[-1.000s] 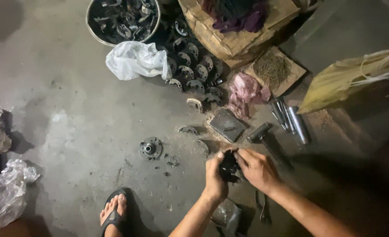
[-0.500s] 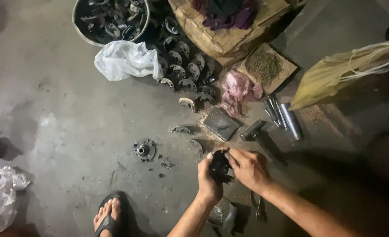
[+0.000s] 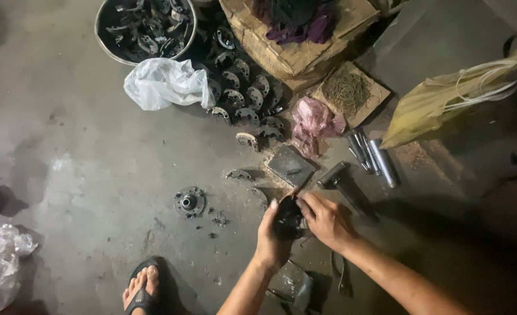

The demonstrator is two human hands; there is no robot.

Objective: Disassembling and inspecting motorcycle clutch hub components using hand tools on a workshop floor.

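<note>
My left hand [image 3: 270,239] and my right hand [image 3: 327,220] both grip one small dark round metal part [image 3: 287,219], held just above the concrete floor. A hammer [image 3: 345,185] lies just beyond my right hand. A flat square metal plate [image 3: 290,165] sits ahead of the hands. A round hub-like metal part [image 3: 189,202] lies on the floor to the left of my left hand, with small dark bits [image 3: 219,220] beside it.
A metal basin [image 3: 104,44] full of dark parts stands at the top left, a white plastic bag [image 3: 165,84] below it. Several dark curved parts [image 3: 244,93] lie in rows. Cardboard boxes [image 3: 296,49], a pink bag [image 3: 312,121], metal cylinders [image 3: 375,154], my sandalled foot [image 3: 143,289].
The view has shifted a little, so everything sits lower and more to the right in frame. Both hands stay closed on the same dark part, turning it slightly.
</note>
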